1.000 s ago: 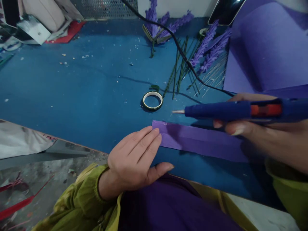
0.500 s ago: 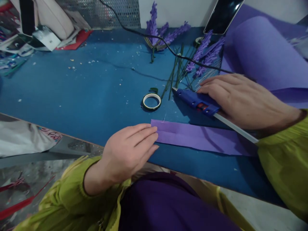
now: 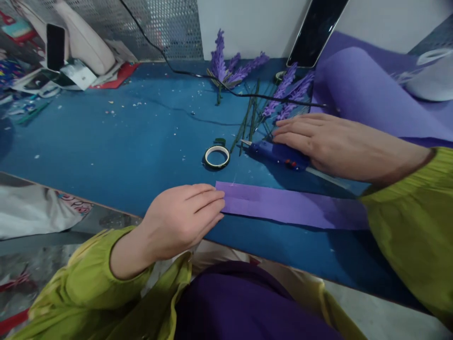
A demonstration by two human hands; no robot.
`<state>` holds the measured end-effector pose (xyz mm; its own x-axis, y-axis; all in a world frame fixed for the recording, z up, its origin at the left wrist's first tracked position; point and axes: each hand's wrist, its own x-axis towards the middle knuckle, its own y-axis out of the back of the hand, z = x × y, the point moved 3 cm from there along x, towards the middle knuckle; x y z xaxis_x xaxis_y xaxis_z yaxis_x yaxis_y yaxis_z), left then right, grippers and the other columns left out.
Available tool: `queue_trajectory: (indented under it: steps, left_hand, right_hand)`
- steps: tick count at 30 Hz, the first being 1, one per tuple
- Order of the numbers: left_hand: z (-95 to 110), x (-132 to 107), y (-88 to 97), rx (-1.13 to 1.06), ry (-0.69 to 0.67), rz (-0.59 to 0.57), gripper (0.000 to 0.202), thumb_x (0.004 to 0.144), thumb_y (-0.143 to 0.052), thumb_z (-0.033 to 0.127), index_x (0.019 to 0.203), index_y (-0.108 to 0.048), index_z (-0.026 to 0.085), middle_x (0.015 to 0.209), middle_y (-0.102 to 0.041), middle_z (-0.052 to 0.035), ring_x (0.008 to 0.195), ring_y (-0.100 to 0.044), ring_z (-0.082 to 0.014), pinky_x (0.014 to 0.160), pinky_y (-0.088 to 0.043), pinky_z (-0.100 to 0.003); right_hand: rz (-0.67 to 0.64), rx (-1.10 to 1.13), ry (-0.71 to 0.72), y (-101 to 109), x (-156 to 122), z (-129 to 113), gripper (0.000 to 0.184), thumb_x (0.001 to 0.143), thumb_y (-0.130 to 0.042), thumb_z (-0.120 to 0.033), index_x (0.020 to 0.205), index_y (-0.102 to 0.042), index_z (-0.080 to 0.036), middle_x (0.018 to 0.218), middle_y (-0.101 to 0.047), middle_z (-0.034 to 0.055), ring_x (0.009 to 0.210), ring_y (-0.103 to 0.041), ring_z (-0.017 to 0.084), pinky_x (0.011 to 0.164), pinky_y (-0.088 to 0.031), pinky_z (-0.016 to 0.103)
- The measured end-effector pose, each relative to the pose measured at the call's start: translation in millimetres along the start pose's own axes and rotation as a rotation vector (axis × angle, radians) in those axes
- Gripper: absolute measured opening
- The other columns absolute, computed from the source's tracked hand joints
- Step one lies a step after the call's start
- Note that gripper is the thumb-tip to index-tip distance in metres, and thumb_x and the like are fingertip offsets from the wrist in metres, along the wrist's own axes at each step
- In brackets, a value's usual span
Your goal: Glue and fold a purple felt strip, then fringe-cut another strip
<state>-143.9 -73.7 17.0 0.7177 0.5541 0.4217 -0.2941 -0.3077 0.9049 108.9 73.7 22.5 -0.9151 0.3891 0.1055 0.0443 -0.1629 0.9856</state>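
Observation:
The left end of a purple paper strip (image 3: 269,204) lies under the fingertips of my left hand (image 3: 182,215). Those fingers are close together, and the thumb is hidden. My right hand (image 3: 332,141) is closed over a blue glue gun (image 3: 278,155). The gun lies low over the table, its metal nozzle pointing left and a pale glue stick (image 3: 329,177) coming out of the back. My palm hides the handle. A thin glue strand shows at the strip's upper left edge. Beyond the strip sits a roll of dark green tape (image 3: 216,157).
Green stems (image 3: 247,118) and purple lavender-like flowers (image 3: 279,97) lie beyond the glue gun. A small flower bunch (image 3: 221,71) is farther back. A black cord (image 3: 191,73) crosses the blue table (image 3: 123,141). Rolled purple material (image 3: 368,89) and a leaning phone (image 3: 314,35) are at back right.
My right hand has lowered the glue gun and turned it flatter, with its nozzle still pointing left. My left hand stays at the strip's end. The camera view has shifted slightly.

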Motion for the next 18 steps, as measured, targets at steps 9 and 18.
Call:
queue_trajectory:
  steps: [9, 18]
  left_hand:
    - [1, 6, -4.9, 0.059, 0.057, 0.060, 0.010, 0.089, -0.060, 0.012, 0.094, -0.069, 0.011, 0.093, -0.077, -0.0069, 0.088, -0.072, -0.0199, 0.078, -0.061, -0.033]
    - [2, 4, -2.8, -0.134, 0.253, 0.123, 0.006, 0.090, -0.060, 0.016, 0.088, -0.066, 0.017, 0.088, -0.075, -0.0017, 0.079, -0.070, -0.0138, 0.073, -0.053, -0.026]
  right_hand:
    - [0.212, 0.197, -0.260, 26, -6, -77, 0.035, 0.094, -0.053, -0.044, 0.112, -0.065, -0.016, 0.109, -0.070, 0.0121, 0.096, -0.068, 0.028, 0.078, -0.054, 0.044]
    - [0.066, 0.392, -0.474, 5, 6, -102, 0.028, 0.076, -0.070, -0.039, 0.096, -0.063, -0.022, 0.097, -0.063, 0.0074, 0.089, -0.061, 0.027, 0.075, -0.048, 0.041]
